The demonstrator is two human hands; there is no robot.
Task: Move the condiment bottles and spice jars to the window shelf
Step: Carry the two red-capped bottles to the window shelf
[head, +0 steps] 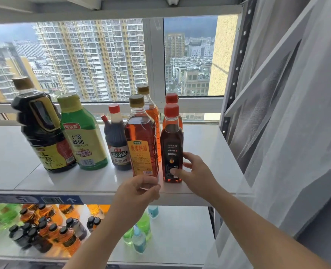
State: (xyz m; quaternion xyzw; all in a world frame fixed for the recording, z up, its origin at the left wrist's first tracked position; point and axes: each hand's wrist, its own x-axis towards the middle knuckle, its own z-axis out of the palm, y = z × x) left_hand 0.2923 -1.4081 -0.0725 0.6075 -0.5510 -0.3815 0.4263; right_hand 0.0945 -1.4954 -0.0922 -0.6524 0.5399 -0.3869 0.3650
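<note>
Head view: the dark oil bottle [171,152] with a red cap stands upright on the window shelf [209,152], near the front edge. The right hand [194,171] holds it low in its grip, with the thumb on the label and the fingers round the right side. Just left of the oil bottle stands the amber cooking-wine bottle [141,144]. The left hand [139,191] is at its base with curled fingers, and I cannot tell if this grip holds it. Further left of the oil bottle stand a vinegar bottle [117,140], a green bottle [83,136] and a large soy jug [42,133]. Behind it stand a second red-capped bottle [172,99] and a second amber bottle [151,109]. To its right hangs a curtain [296,113].
</note>
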